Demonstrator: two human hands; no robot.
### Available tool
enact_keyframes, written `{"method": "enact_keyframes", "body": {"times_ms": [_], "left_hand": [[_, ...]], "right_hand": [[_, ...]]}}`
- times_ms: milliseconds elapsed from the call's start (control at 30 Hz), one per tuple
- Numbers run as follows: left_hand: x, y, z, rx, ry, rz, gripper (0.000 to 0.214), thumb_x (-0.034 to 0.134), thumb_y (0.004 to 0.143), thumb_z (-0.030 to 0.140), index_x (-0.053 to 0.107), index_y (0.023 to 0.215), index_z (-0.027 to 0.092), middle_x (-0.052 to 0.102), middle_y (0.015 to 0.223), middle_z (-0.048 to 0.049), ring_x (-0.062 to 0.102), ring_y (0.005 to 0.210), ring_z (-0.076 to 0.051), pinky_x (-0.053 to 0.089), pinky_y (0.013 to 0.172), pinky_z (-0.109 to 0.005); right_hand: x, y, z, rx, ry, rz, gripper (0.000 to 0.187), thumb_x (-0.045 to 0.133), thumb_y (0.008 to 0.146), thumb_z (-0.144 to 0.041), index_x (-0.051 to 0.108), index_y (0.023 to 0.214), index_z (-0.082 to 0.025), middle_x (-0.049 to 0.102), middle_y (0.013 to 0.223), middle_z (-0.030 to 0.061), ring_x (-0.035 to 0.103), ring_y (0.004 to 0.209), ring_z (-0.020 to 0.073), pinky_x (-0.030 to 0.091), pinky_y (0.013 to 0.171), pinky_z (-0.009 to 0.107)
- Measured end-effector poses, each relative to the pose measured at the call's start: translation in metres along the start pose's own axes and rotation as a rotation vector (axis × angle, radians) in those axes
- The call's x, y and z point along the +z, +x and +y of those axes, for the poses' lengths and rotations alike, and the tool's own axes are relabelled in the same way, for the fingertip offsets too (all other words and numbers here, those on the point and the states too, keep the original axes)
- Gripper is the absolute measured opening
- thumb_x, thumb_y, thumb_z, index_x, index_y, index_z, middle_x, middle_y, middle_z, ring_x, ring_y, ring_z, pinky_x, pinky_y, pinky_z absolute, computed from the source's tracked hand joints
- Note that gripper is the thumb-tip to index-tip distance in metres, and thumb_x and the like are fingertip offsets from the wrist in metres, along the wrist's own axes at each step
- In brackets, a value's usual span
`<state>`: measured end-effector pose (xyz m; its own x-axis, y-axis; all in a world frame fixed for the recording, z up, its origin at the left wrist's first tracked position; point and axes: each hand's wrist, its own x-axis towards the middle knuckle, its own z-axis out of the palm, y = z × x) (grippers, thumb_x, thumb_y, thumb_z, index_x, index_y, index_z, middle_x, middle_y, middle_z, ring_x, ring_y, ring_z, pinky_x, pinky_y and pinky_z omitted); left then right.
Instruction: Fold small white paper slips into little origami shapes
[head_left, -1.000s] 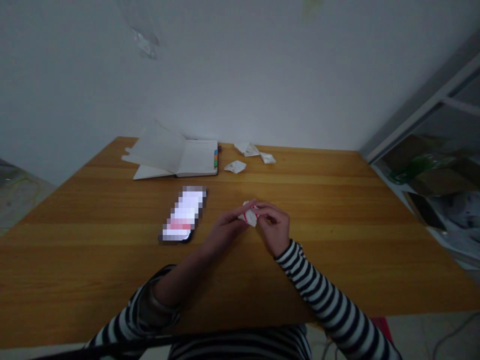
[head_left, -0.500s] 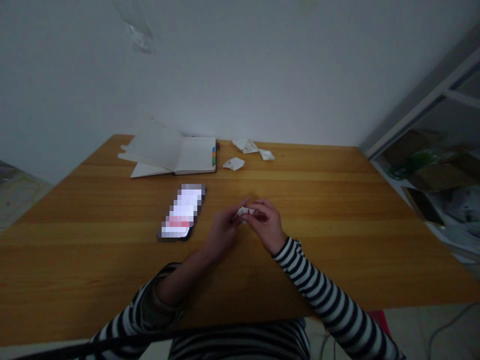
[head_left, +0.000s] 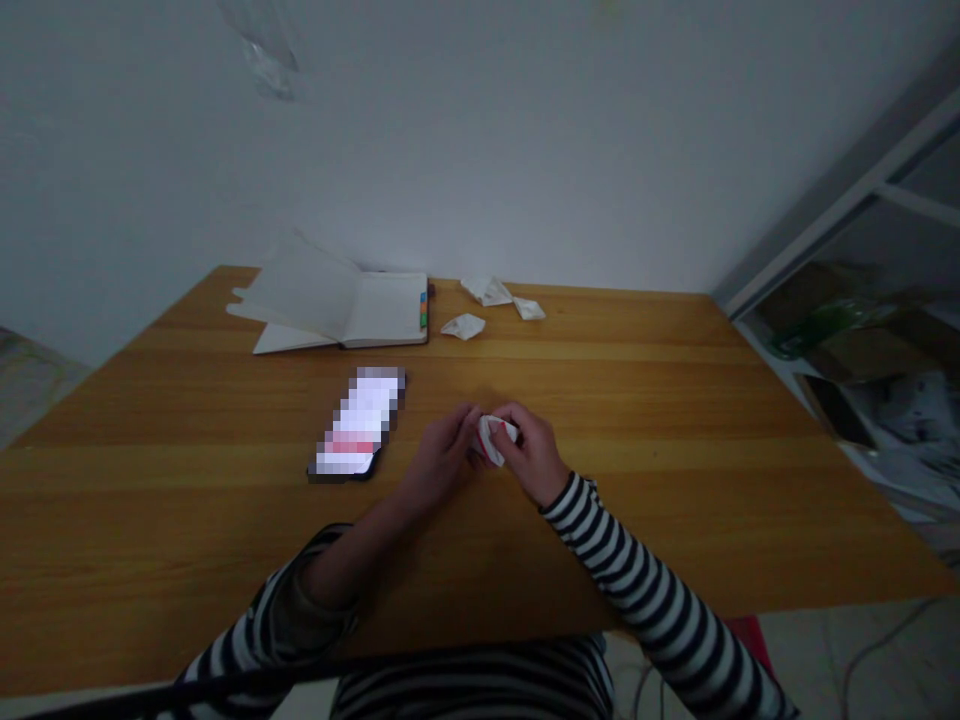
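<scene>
1. So, a small folded bit of white paper with red marks (head_left: 495, 438) is being pinched between both hands, just above the wooden surface (head_left: 675, 420), a little below the middle of the frame.
2. The left hand (head_left: 442, 462) is closed on the paper's left side, fingers (head_left: 466, 425) curled in around it.
3. The right hand (head_left: 534, 458) is wrapped over the paper's right side, fingers shut on it too, so most of the paper is hidden.
4. Striped black-and-white sleeves (head_left: 645, 600) are seen on both arms, coming up from the bottom of the frame.
5. A phone with a lit screen (head_left: 358, 425) is lying flat just left of the hands, not touched.
6. An open notebook (head_left: 337, 308) is sat at the far edge, upper left of centre, loose pages sticking out.
7. Three crumpled or folded white paper pieces (head_left: 487, 290) are scattered just right of the notebook, well apart from the hands.
8. A metal shelf with clutter (head_left: 862, 330) is seen at the right edge.
</scene>
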<state>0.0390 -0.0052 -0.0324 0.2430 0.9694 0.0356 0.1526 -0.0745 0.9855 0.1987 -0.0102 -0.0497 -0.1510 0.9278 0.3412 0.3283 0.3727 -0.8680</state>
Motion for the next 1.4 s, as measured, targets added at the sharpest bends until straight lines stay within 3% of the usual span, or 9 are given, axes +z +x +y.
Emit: {"method": "enact_keyframes", "body": {"times_ms": [100, 233, 633, 767, 900, 1033, 1167, 1300, 1400], "left_hand": [[0.000, -0.001, 0.002, 0.054, 0.179, 0.022, 0.023, 0.051, 0.095, 0.037, 0.062, 0.085, 0.020, 0.063, 0.066, 0.0013, 0.058, 0.056, -0.015, 0.043, 0.054, -0.026], [-0.001, -0.001, 0.004, 0.106, 0.309, 0.040, 0.019, 0.057, 0.091, 0.030, 0.060, 0.075, 0.020, 0.060, 0.062, 0.0022, 0.054, 0.056, -0.015, 0.036, 0.055, -0.026], [0.010, -0.004, 0.002, 0.064, 0.070, 0.111, 0.025, 0.054, 0.094, 0.040, 0.057, 0.079, 0.020, 0.057, 0.065, 0.0029, 0.055, 0.059, -0.015, 0.041, 0.057, -0.025], [0.006, -0.002, 0.004, 0.065, 0.131, 0.084, 0.024, 0.054, 0.093, 0.038, 0.057, 0.077, 0.020, 0.056, 0.061, 0.0032, 0.054, 0.056, -0.014, 0.039, 0.055, -0.025], [0.003, -0.001, 0.007, 0.074, 0.216, 0.054, 0.025, 0.055, 0.092, 0.035, 0.057, 0.071, 0.020, 0.055, 0.060, 0.0025, 0.050, 0.056, -0.014, 0.035, 0.055, -0.026], [0.007, -0.002, 0.007, 0.111, 0.180, 0.041, 0.025, 0.052, 0.093, 0.034, 0.055, 0.072, 0.020, 0.054, 0.064, 0.0024, 0.050, 0.060, -0.014, 0.036, 0.057, -0.026], [0.008, -0.001, 0.006, 0.084, 0.126, 0.164, 0.026, 0.051, 0.094, 0.035, 0.052, 0.073, 0.021, 0.051, 0.062, 0.0040, 0.048, 0.057, -0.013, 0.036, 0.056, -0.025], [0.003, 0.004, 0.007, 0.020, 0.057, 0.357, 0.026, 0.046, 0.098, 0.039, 0.052, 0.080, 0.022, 0.060, 0.065, 0.0018, 0.051, 0.055, -0.015, 0.039, 0.055, -0.026], [-0.003, 0.008, 0.002, -0.002, 0.008, 0.521, 0.026, 0.042, 0.100, 0.040, 0.047, 0.081, 0.024, 0.060, 0.064, 0.0022, 0.051, 0.054, -0.015, 0.040, 0.055, -0.027]], "right_hand": [[-0.001, -0.001, -0.003, -0.024, -0.061, -0.023, 0.018, 0.050, 0.099, -0.034, 0.061, 0.094, -0.021, 0.064, 0.078, 0.0010, 0.058, 0.068, 0.0148, 0.042, 0.064, 0.026], [0.003, -0.003, -0.005, 0.002, -0.146, -0.068, 0.017, 0.044, 0.100, -0.032, 0.056, 0.094, -0.020, 0.063, 0.080, 0.0026, 0.060, 0.071, 0.0164, 0.042, 0.065, 0.027], [0.017, -0.009, -0.005, 0.045, -0.212, 0.115, 0.024, 0.037, 0.102, -0.041, 0.048, 0.092, -0.022, 0.059, 0.073, 0.0006, 0.056, 0.063, 0.0163, 0.037, 0.060, 0.027], [0.013, -0.007, -0.007, 0.058, -0.209, 0.033, 0.022, 0.039, 0.102, -0.041, 0.049, 0.097, -0.022, 0.062, 0.079, 0.0027, 0.058, 0.069, 0.0171, 0.039, 0.063, 0.027], [0.006, -0.003, -0.008, 0.020, -0.288, -0.089, 0.023, 0.036, 0.102, -0.034, 0.050, 0.088, -0.023, 0.058, 0.075, 0.0021, 0.056, 0.069, 0.0174, 0.038, 0.064, 0.028], [0.004, -0.002, -0.008, -0.006, -0.267, -0.028, 0.022, 0.043, 0.099, -0.031, 0.048, 0.079, -0.023, 0.051, 0.067, -0.0017, 0.050, 0.062, 0.0151, 0.034, 0.061, 0.027], [0.005, -0.004, -0.006, -0.018, -0.179, 0.133, 0.022, 0.044, 0.097, -0.030, 0.048, 0.076, -0.023, 0.046, 0.065, -0.0033, 0.046, 0.059, 0.0136, 0.034, 0.058, 0.026], [0.005, -0.008, -0.005, -0.016, -0.139, 0.283, 0.023, 0.043, 0.098, -0.031, 0.049, 0.077, -0.023, 0.044, 0.063, -0.0041, 0.045, 0.056, 0.0130, 0.034, 0.055, 0.026], [0.006, -0.013, -0.007, -0.117, -0.203, 0.249, 0.025, 0.044, 0.098, -0.032, 0.051, 0.076, -0.023, 0.046, 0.060, -0.0036, 0.045, 0.053, 0.0130, 0.035, 0.053, 0.027]]}}
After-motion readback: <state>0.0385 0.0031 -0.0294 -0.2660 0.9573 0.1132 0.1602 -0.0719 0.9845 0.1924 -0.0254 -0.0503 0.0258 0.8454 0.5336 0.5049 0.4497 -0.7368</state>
